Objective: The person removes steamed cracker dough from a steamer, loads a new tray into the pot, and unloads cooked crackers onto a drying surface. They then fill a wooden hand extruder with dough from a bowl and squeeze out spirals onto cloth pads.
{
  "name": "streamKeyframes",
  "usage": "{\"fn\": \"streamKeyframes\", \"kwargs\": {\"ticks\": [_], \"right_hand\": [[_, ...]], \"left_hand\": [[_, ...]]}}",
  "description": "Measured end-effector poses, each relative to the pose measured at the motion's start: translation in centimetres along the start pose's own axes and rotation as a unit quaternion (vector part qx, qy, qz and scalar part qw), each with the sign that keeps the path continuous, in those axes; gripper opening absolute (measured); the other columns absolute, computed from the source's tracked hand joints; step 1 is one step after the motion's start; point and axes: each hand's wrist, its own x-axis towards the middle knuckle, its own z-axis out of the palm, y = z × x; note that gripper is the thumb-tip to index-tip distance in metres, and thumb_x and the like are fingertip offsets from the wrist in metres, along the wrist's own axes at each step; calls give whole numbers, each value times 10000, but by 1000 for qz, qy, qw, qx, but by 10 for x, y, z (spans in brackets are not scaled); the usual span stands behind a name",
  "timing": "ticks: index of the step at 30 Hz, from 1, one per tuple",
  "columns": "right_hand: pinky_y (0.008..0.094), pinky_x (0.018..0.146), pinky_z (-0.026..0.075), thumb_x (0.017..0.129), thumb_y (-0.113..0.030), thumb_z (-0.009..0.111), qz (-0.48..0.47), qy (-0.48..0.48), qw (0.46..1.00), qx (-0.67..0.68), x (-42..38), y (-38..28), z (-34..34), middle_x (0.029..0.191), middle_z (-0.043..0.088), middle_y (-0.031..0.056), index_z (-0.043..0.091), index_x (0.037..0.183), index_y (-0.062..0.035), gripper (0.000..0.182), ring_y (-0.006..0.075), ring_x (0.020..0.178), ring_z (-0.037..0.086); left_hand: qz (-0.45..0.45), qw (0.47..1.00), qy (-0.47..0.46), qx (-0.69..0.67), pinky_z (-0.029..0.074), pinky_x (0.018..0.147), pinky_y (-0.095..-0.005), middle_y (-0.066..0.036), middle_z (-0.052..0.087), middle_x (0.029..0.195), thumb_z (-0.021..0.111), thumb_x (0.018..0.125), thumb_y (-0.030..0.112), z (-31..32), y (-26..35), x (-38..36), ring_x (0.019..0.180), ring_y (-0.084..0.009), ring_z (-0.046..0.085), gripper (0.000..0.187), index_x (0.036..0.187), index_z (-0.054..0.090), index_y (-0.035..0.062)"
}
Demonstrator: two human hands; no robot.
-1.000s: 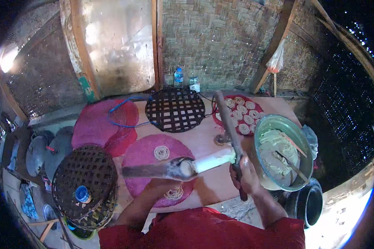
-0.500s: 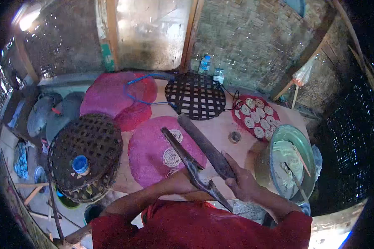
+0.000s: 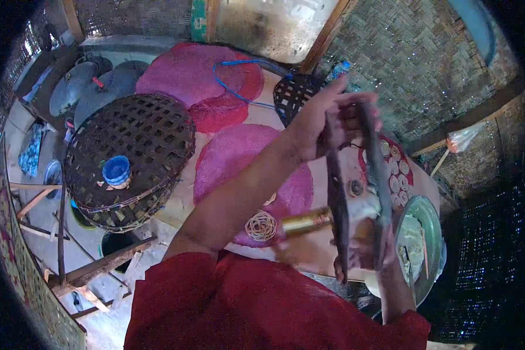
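Two long dark bars of a noodle press (image 3: pixel 339 216) run away from me, side by side and slightly apart. My left hand (image 3: pixel 337 119) reaches across and is closed around their far ends. My right hand (image 3: pixel 368 248) is at their near ends, smeared by motion, and seems wrapped round them. A brass cylinder (image 3: pixel 306 223) sticks out to the left between the bars, and a whitish mass (image 3: pixel 364 207) shows to their right. Below them lies a pink round mat (image 3: pixel 233 157) with a coil of pale noodle strands (image 3: pixel 261 226) on it.
On the right stands a green basin (image 3: pixel 437 233) of pale dough with sticks in it. Behind it is a red mat with several noodle coils (image 3: pixel 399 169). To the left, a dark woven basket (image 3: pixel 128 140) carries a blue cup (image 3: pixel 116 169). Wooden sticks (image 3: pixel 105 262) lie lower left.
My left hand has moved from the near side to the bars' far ends. The slanted bars now point straight away from me, and the brass cylinder has come into sight. The view has turned left.
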Motion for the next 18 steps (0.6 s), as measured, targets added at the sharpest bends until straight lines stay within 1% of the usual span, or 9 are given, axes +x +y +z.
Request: {"fn": "streamKeyframes", "kwargs": {"ticks": [1,2,3,4,6,7,12,14,18], "right_hand": [[488,922,414,762,-780,354,-2,30,998,-51,5,-6,0,1210,497,312,291,1360,71,1042,415,1068,543],[502,903,421,790,-762,318,0,65,986,-152,9,-15,-1,1196,499,333,254,1367,97,1038,417,1059,552],[496,875,449,815,-750,238,3,177,962,-208,11,-20,1,1121,550,321,268,1368,90,1007,420,961,598],[496,875,449,815,-750,238,3,180,961,-210,15,-25,-1,1121,550,321,268,1368,90,1007,420,961,598],[457,841,486,821,-762,206,45,277,900,-332,27,-32,-12,1054,602,255,378,1350,5,948,363,927,621],[437,777,514,830,-750,218,39,272,900,-338,34,-29,-16,988,628,234,389,1346,-8,920,320,844,648],[399,710,528,857,-713,263,81,336,868,-355,44,-37,-3,902,643,200,439,1298,-18,841,266,737,653],[394,751,523,900,-653,218,42,379,797,-469,41,-42,0,902,654,194,397,1342,-18,794,274,784,663],[380,734,524,914,-628,220,16,371,797,-476,49,-35,15,898,653,179,447,1301,-49,733,265,795,662]], "left_hand": [[-8,998,26,-48,427,957,-459,-165,622,1001,389,862,645,-23,-5,4,1013,-355,589,761,1170,530,-37],[-10,995,25,-97,423,960,-460,-161,620,992,390,855,655,-55,-17,7,1004,-351,586,760,1142,545,-32],[-11,989,23,-145,419,962,-461,-157,618,983,391,849,665,-89,-30,10,996,-348,583,760,1114,561,-26],[18,987,37,-157,428,932,-452,-146,614,952,389,846,669,-112,-44,8,949,-335,581,746,1077,574,-16],[46,983,50,-172,437,902,-444,-135,610,921,388,843,672,-156,-68,2,903,-321,579,735,1041,588,-6],[58,974,44,-213,442,900,-465,-144,615,924,396,826,689,-179,-75,0,910,-328,587,741,1020,584,-1],[104,963,68,-240,445,855,-454,-129,610,866,385,824,691,-187,-80,-9,839,-306,582,690,927,583,38],[115,972,80,-187,435,796,-412,-100,583,796,382,831,679,-173,-67,-2,785,-281,558,634,859,567,73],[119,961,62,-240,423,762,-413,-85,560,760,391,828,677,-146,-37,-8,756,-274,540,608,836,552,91]]}}
